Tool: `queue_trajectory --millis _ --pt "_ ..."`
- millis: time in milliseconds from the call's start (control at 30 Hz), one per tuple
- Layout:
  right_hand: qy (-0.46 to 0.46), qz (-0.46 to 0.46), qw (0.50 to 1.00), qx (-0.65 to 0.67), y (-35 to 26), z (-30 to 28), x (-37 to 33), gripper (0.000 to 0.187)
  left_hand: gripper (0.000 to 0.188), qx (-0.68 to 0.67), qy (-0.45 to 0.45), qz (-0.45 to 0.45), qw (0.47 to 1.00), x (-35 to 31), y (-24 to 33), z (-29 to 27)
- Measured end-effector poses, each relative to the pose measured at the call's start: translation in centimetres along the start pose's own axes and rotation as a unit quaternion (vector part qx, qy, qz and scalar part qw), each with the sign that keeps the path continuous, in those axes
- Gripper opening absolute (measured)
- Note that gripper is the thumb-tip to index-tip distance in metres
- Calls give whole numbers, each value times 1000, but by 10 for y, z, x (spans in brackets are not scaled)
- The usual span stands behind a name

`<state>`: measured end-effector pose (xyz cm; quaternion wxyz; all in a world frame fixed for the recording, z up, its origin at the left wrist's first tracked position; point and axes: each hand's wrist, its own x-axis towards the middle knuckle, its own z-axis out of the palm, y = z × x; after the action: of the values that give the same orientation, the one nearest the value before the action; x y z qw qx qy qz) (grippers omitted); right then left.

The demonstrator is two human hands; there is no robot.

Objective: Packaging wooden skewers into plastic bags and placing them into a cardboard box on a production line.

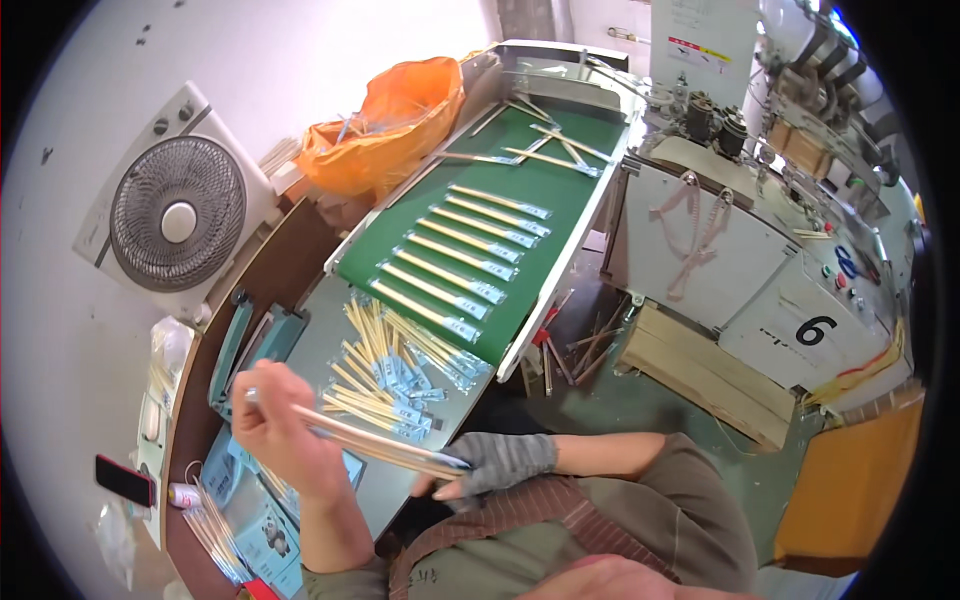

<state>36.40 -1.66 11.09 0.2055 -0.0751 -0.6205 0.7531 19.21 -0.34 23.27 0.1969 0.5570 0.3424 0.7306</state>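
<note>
Between my hands lies a bundle of wrapped chopsticks (385,446), tilted down to the right. My bare left hand (288,425) closes on its left end. Round the right end are the fingers of my right hand (490,468), which wears a grey fingerless glove. Just beyond the bundle, a heap of wrapped chopsticks (385,360) with blue-printed ends covers part of the grey table (320,300). Farther off, several wrapped chopsticks (455,252) lie in a slanting row on a green conveyor belt (400,215), with others scattered crosswise at its far end.
An orange bag (385,120) stands left of the conveyor, near a box fan (178,222). Teal staplers or similar tools (255,345) and blue printed packs (270,545) lie left of my hand. A white machine cabinet (690,245), wooden block (705,375) and cardboard box (850,490) are at right.
</note>
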Motion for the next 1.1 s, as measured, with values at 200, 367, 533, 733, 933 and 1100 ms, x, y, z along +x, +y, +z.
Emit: queue_trajectory --millis 200,367,533,733,933,1100 --pt "373 -71 919 109 -1 -48 -81 22 9 -14 45 -90 995 -16 -39 14" --pt "567 -271 750 208 -16 -101 -108 25 9 -98 -62 -274 955 -56 -77 67" --pt "618 -370 658 220 -24 -148 -139 21 20 -106 -213 -372 897 -97 -85 87" --pt "579 -428 657 224 -28 -178 -149 27 31 -142 -279 -450 836 -118 -91 93" --pt "621 -398 627 250 -47 -184 -156 26 31 -52 -323 -398 857 -116 -96 90" --pt "668 -328 614 263 -53 -178 -148 23 31 -4 -318 -350 881 -115 -94 82"
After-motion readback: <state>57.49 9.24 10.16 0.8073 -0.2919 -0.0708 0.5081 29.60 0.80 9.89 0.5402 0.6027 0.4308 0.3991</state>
